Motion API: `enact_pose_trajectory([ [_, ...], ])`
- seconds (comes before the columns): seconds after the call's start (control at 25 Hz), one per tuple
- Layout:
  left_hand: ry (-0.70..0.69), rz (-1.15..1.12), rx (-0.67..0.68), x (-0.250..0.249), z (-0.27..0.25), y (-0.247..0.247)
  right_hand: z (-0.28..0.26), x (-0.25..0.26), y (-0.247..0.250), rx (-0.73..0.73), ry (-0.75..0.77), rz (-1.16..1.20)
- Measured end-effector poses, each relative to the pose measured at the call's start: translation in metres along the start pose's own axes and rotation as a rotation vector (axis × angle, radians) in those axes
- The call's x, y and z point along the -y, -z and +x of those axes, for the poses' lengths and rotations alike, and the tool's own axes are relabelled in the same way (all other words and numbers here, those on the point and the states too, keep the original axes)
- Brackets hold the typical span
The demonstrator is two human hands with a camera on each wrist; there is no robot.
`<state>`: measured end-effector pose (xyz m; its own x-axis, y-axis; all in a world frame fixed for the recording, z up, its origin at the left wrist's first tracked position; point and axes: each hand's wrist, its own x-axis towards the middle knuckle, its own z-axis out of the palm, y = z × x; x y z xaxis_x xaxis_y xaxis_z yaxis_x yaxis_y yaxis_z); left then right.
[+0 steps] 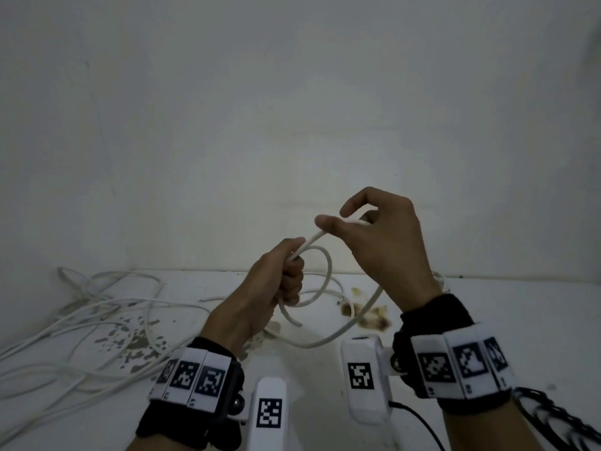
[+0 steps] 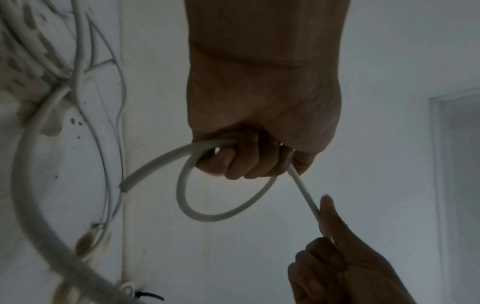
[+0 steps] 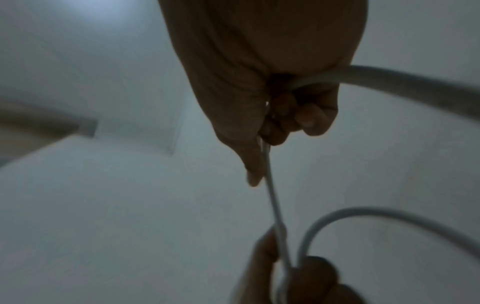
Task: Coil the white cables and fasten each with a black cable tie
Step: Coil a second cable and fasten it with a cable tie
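A thick white cable is held in the air above the table. My left hand grips it in a fist, with one loop hanging below the fingers and the cut end sticking out. From the fist a straight stretch runs up to my right hand, which holds it between thumb and curled fingers. In the right wrist view the cable passes through that hand and leaves past the palm. A black cable tie lies at the bottom edge of the left wrist view.
A tangle of thinner white cables covers the left of the white table. Brown stains mark its middle. A white wall stands close behind. A black cord trails from the right wrist camera.
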<state>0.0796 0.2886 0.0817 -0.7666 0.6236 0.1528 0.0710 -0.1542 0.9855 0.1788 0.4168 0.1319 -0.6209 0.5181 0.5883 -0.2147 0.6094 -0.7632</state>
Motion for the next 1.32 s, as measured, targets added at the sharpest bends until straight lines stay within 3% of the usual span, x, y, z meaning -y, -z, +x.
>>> enact_pose_trajectory([
  [0.12, 0.016, -0.055, -0.104, 0.001, -0.001, 0.019, 0.002, 0.003, 0.007, 0.236, -0.238, 0.499],
  [0.16, 0.02, -0.066, -0.11, 0.001, -0.002, 0.025, 0.003, 0.002, 0.012, 0.29, -0.269, 0.548],
  [0.28, 0.002, -0.066, -0.08, -0.003, -0.005, 0.036, 0.005, 0.001, 0.02, 0.252, -0.219, 0.49],
  [0.4, -0.015, -0.09, -0.076, -0.004, -0.007, 0.038, 0.008, 0.002, 0.026, 0.181, -0.198, 0.773],
  [0.56, -0.027, -0.183, -0.163, -0.005, -0.005, 0.041, 0.006, 0.003, 0.034, 0.306, -0.187, 0.822],
  [0.68, -0.03, -0.281, -0.172, -0.008, -0.003, 0.042, 0.005, -0.009, 0.027, 0.234, -0.205, 0.568],
  [0.8, -0.005, -0.202, -0.114, -0.01, -0.006, 0.038, 0.003, -0.018, 0.013, 0.177, -0.153, -0.115],
  [0.88, 0.057, -0.076, -0.072, -0.007, -0.006, 0.034, 0.0, -0.018, 0.008, 0.276, -0.005, -0.619],
  [0.92, 0.088, -0.037, -0.055, -0.005, -0.006, 0.033, -0.003, -0.016, 0.005, 0.323, 0.072, -0.722],
  [1.08, 0.115, -0.107, 0.026, -0.001, -0.003, 0.032, -0.009, -0.01, -0.01, 0.499, 0.219, -0.729],
  [1.2, 0.125, -0.206, 0.086, -0.005, -0.004, 0.037, -0.011, -0.016, -0.014, 0.471, 0.211, -0.7],
  [1.32, 0.172, -0.156, 0.119, -0.007, -0.007, 0.039, -0.012, -0.02, -0.015, 0.493, 0.214, -0.79],
])
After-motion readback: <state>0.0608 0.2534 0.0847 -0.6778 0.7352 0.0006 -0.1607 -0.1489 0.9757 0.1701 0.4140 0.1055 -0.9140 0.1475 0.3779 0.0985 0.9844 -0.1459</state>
